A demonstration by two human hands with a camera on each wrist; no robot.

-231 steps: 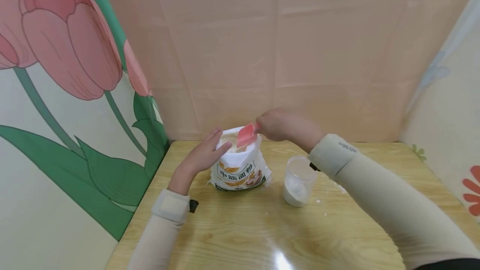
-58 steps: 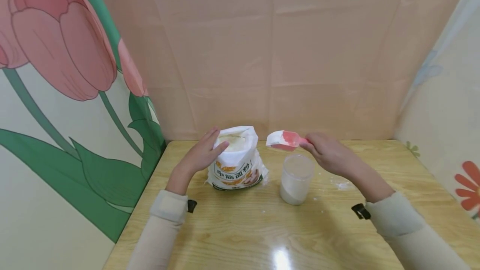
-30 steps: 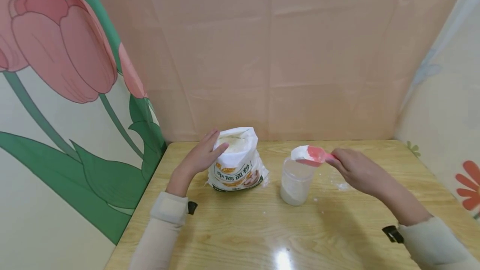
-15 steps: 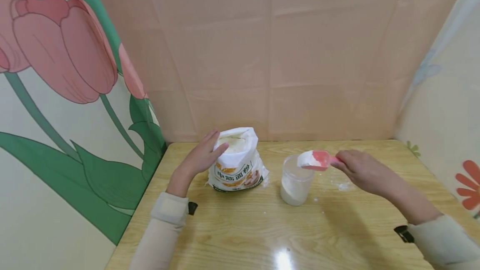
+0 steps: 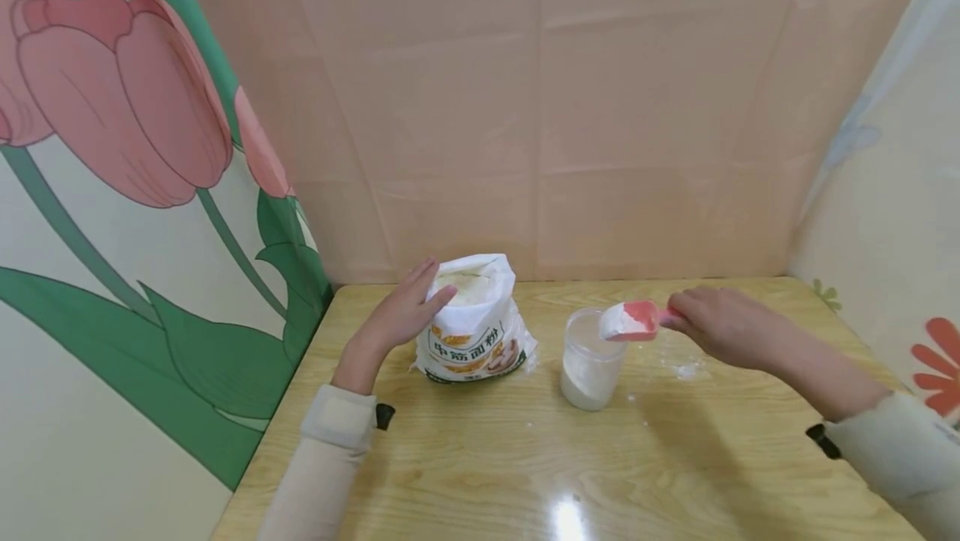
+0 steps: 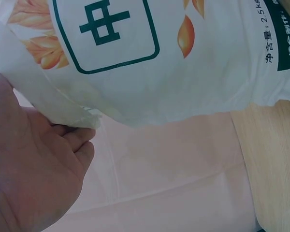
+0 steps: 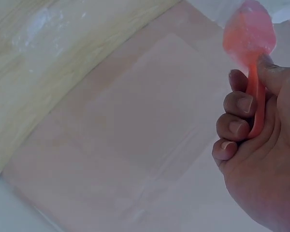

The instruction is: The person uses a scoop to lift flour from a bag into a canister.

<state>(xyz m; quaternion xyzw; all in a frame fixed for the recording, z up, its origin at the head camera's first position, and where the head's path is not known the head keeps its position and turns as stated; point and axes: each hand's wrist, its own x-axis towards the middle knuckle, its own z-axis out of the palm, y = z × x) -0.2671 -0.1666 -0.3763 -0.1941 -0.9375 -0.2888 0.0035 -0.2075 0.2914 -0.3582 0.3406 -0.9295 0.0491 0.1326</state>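
Fingers of the right hand curled around the handle of the pink scoop; those of the left hand, unbent with thumb apart, rested on the flour bag at nine o'clock from the transparent cup. With the scoop showing at the mouth's two o'clock, I judged that tipping too far toward three could spill flour. At twelve, the tabletop ended against the backdrop; I saw more room toward six.

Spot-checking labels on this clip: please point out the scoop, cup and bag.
Scoop (image 5: 641,318), head view: pink part of its bowl.
Cup (image 5: 588,363), head view: its clear side wall.
Bag (image 5: 472,347), head view: its printed front.
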